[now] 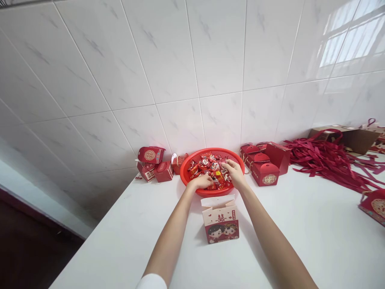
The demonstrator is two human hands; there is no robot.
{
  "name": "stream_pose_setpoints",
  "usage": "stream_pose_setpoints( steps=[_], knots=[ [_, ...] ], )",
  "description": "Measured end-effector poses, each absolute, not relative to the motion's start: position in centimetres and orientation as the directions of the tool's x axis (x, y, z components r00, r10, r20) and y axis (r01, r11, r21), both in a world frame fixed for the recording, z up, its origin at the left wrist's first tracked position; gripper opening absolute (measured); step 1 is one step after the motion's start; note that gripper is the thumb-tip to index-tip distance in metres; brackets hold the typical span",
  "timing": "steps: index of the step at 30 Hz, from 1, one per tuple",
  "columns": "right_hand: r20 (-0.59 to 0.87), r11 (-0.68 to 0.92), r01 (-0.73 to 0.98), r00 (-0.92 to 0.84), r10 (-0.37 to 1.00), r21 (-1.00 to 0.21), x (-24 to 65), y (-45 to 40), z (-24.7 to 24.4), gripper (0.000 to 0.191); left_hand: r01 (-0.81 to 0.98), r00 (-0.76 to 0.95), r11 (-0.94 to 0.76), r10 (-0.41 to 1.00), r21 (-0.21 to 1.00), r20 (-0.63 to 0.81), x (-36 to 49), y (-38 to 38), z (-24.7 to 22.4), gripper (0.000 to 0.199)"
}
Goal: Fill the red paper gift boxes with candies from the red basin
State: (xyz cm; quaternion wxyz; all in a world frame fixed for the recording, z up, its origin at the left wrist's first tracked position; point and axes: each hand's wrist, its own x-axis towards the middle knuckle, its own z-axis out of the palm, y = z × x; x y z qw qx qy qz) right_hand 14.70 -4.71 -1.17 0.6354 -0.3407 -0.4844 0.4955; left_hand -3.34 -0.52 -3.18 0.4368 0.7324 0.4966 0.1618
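Both hands reach into a red plastic basket (187,185) filled with wrapped candies (207,161) in red, white and yellow wrappers. My right hand (235,171) pinches a wrapped candy (223,162) at the basket's right side. At the front left, my left hand (203,182) dips among the candies with its fingers bent together; what its fingertips hold is hidden. Just in front of the basket, between my forearms, a small gift box (221,229) stands upright with its top flaps open. It is red and cream, with two cartoon faces on the front.
Several red gift boxes (164,171) sit left of the basket, and more red boxes (265,173) stand to its right. A heap of dark red ribbons (321,154) lies farther right, before an open cardboard box (345,138). The white table (144,224) meets a tiled wall.
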Motion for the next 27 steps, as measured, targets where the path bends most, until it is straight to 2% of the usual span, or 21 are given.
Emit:
stream_pose_setpoints(
  steps=[2, 7, 14, 17, 20, 23, 27],
  knots=[
    [0.273, 0.273, -0.294, 0.042, 0.961, -0.916, 14.7, -4.7, -1.2, 0.029, 0.636, 0.487, -0.13, 0.832, 0.76, -0.265, -3.1, -0.5, -3.4, 0.007],
    [0.271, 0.273, -0.284, 0.047, 0.961, -0.919, 14.7, -4.8, -1.1, 0.027, 0.683, 0.508, -0.141, 0.797, 0.717, -0.327, -2.9, -0.3, -3.4, 0.021],
    [0.271, 0.271, -0.279, 0.039, 0.962, -0.921, 14.7, -4.9, -1.1, 0.027, 0.685, 0.493, -0.054, 0.768, 0.726, -0.408, -3.1, -0.8, -3.0, 0.016],
    [0.265, 0.265, -0.276, 0.037, 0.963, -0.924, 14.7, -4.9, -1.1, 0.028, 0.589, 0.469, -0.004, 0.816, 0.808, -0.338, -3.0, -1.3, -2.7, 0.014],
    [0.263, 0.266, -0.28, 0.05, 0.964, -0.922, 14.8, -4.9, -1.2, 0.029, 0.42, 0.392, 0.06, 0.888, 0.905, -0.24, -3.0, -1.6, -2.4, 0.007],
    [0.266, 0.273, -0.285, 0.061, 0.962, -0.919, 14.8, -4.8, -1.1, 0.031, 0.238, 0.314, 0.11, 0.932, 0.965, -0.183, -3.2, -1.6, -1.9, 0.016],
    [0.269, 0.27, -0.281, 0.043, 0.962, -0.921, 14.9, -4.8, -1.0, 0.031, 0.071, 0.319, 0.169, 0.93, 0.983, -0.183, -3.2, -1.7, -1.3, 0.022]
  ],
)
